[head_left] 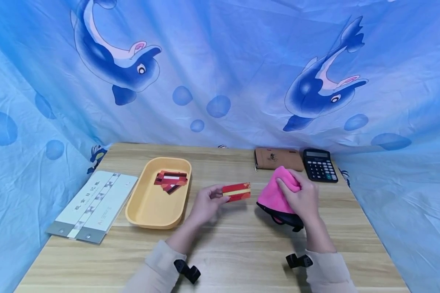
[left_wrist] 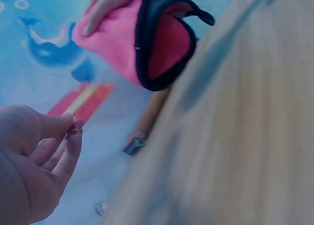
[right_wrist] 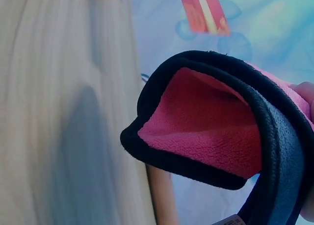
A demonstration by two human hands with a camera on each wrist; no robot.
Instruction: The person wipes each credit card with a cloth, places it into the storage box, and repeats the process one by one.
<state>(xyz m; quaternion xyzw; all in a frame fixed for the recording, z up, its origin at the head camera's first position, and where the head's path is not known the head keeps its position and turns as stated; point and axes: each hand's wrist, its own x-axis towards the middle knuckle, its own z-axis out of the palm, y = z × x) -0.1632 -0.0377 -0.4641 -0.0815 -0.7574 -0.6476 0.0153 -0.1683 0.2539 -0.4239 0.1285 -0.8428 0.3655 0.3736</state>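
Observation:
Between the thumb and fingers of my left hand [head_left: 206, 202] is a red card [head_left: 238, 188] with a pale yellow stripe, lifted above the table. In the left wrist view the card [left_wrist: 93, 100] is pinched at one end. My right hand [head_left: 306, 198] grips a bunched pink cloth [head_left: 273, 194] with black edging, off to the card's right. Through the right wrist view the cloth [right_wrist: 211, 117] is folded over, with its pink inner side facing the camera. The card and the cloth are apart.
A yellow tray [head_left: 143, 209] holds several red cards [head_left: 171, 179]. Left of it lies a white-and-grey ledger [head_left: 95, 203]. A brown zip wallet [head_left: 280, 159] and a black calculator [head_left: 320, 165] sit at the back right of the wooden table [head_left: 227, 252]. A blue dolphin-print curtain [head_left: 220, 61] hangs behind.

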